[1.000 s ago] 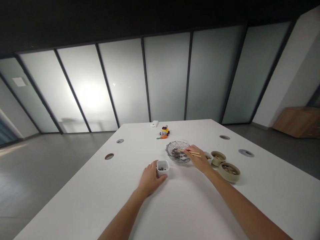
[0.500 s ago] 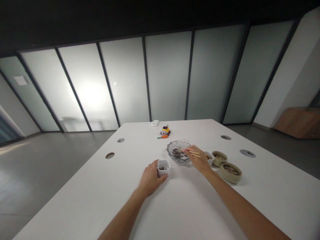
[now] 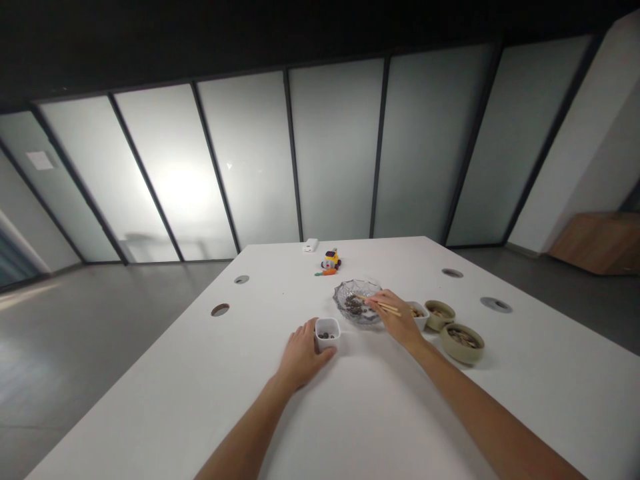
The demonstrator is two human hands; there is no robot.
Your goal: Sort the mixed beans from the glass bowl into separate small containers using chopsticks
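Chopsticks [image 3: 390, 309] pinched between closed fingers of right hand [image 3: 399, 325], tips down at dark pieces [image 3: 353, 305] in glass bowl [image 3: 367, 319], as a second ago; too small to tell whether gripping any. Left hand [image 3: 301, 355] curled around white cup [image 3: 327, 345], thumb along near side, likewise unchanged. Just beyond right hand, slightly more of white dish [image 3: 425, 323] visible than a second ago.

the view has shifted slightly, showing more of the white tub [image 3: 423, 321] behind the right grip [image 3: 395, 317].
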